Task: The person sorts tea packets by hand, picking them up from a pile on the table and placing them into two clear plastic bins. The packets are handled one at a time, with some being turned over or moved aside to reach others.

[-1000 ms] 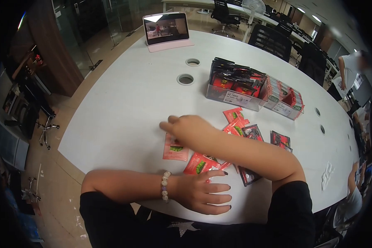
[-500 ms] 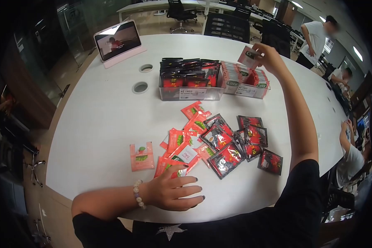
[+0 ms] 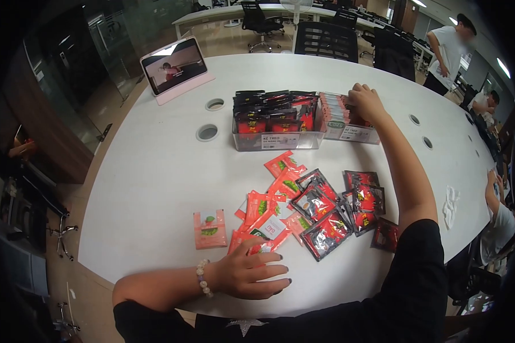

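My right hand (image 3: 366, 104) reaches into the right-hand clear bin (image 3: 363, 137), fingers bent over a pink sachet whose body is mostly hidden by the hand. Upright pink sachets (image 3: 333, 108) fill that bin's left part. My left hand (image 3: 252, 271) lies low over the table, fingers spread, its fingertips beside a loose pile of pink sachets (image 3: 263, 208) with green fruit prints. One pink sachet (image 3: 210, 230) lies apart to the left. Black-and-red sachets (image 3: 326, 233) overlap to the right of the pile.
Another clear bin (image 3: 246, 143), packed with black-and-red sachets, adjoins the right one. A tablet (image 3: 174, 66) in a pink case stands at the back left. Round cable holes (image 3: 206, 132) pierce the white table (image 3: 149, 171). A crumpled white item (image 3: 451, 207) lies at right. People are beyond the table.
My right hand has lowered the pink sachet from above the right-hand bin into it. The camera view has shifted slightly; my left hand keeps its place by the pile.
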Motion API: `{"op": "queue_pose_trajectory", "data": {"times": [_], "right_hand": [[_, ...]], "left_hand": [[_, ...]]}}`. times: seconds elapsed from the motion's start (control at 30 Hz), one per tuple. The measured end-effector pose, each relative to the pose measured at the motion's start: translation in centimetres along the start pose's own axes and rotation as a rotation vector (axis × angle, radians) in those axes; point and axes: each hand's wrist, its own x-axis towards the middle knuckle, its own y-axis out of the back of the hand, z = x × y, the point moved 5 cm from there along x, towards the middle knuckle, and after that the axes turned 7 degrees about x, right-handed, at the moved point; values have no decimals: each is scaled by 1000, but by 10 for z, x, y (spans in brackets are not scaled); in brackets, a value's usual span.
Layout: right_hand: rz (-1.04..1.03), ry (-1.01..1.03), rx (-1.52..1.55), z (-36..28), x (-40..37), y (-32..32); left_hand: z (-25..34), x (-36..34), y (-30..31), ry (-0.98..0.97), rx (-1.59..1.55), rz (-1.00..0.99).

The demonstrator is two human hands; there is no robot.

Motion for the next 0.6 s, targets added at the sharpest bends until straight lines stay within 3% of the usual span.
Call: {"op": "queue_pose_trajectory", "data": {"times": [0.13, 0.27, 0.37, 0.47, 0.57, 0.6], "right_hand": [[-9, -47, -5, 1, 6, -5], [-350, -272, 114, -6, 11, 4], [-225, -198, 102, -1, 13, 2], [-66, -170, -54, -36, 10, 46], [183, 109, 149, -126, 1, 104], [124, 191, 307, -162, -3, 118]], "left_hand": [[-1, -1, -1, 18, -18, 2], [0, -1, -2, 19, -18, 17], [0, -2, -1, 12, -22, 8], [-1, -2, -1, 4, -38, 10], [-1, -2, -2, -14, -57, 15], [0, -2, -1, -27, -62, 9]]}}
